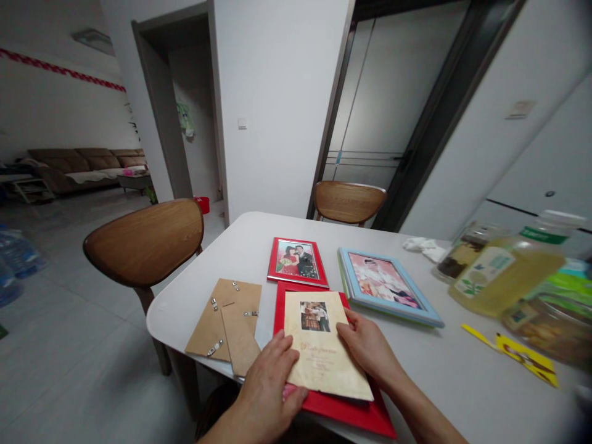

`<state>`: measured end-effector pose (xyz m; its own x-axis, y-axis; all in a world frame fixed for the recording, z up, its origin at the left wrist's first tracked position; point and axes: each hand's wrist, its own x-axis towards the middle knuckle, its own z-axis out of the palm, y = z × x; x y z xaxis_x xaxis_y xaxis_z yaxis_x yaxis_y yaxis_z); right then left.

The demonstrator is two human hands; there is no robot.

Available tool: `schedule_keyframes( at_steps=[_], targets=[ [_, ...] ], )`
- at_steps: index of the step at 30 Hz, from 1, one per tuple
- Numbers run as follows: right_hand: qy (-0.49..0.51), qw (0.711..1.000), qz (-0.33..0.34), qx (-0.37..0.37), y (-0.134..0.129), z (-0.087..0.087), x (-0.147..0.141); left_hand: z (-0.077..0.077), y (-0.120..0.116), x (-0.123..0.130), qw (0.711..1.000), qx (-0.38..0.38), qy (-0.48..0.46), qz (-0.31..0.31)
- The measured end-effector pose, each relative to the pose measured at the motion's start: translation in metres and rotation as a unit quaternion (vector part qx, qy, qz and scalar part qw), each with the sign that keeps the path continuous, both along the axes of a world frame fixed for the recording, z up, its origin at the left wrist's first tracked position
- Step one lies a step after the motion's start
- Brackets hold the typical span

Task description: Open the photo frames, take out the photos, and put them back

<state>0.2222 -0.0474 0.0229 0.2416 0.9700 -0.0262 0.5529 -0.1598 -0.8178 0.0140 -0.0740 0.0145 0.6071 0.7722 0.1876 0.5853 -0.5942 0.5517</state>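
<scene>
A cream printed sheet (pixel 319 364) with a small picture of people near its top lies over a red picture frame (pixel 333 407) at the table's near edge. My left hand (pixel 272 382) is closed at the sheet's left edge, with the thumb low near the frame. On the other side, my right hand (pixel 367 342) pinches the sheet's right edge, thumb on top. A brown frame backboard (pixel 208 317) with metal clips and a fold-out stand lies left of the frame. Just beyond is a smaller red framed picture (pixel 298 261) of a couple.
A blue picture frame (pixel 391 287) lies on the table's right half. Farther right stand a large bottle of yellow liquid (pixel 513 271), a dark-filled jar (pixel 467 250), and a yellow packet (pixel 527 357). Wooden chairs (pixel 148 243) stand at the left and far sides.
</scene>
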Motion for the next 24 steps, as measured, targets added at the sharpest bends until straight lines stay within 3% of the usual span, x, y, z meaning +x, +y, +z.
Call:
schedule_keyframes(
  at_steps=[5,9,15,20,24],
  targets=[
    [-0.256,0.967,-0.007,-0.018,-0.003,0.005,-0.001,0.003,0.001,0.001,0.999,0.019,0.027,-0.005],
    [-0.365,0.928,-0.026,-0.070,-0.006,0.007,-0.008,0.005,0.002,0.003,0.999,0.029,0.041,-0.002],
    [-0.389,0.917,-0.023,-0.090,-0.006,0.008,-0.009,0.004,0.000,-0.010,1.000,0.022,-0.005,-0.013],
    [-0.358,0.932,-0.011,-0.058,-0.009,0.010,-0.014,0.007,0.012,-0.064,0.998,0.037,-0.019,0.057],
    [-0.268,0.957,0.105,0.026,-0.012,0.017,-0.056,-0.001,0.032,-0.107,0.989,0.040,0.052,0.134]
  ],
)
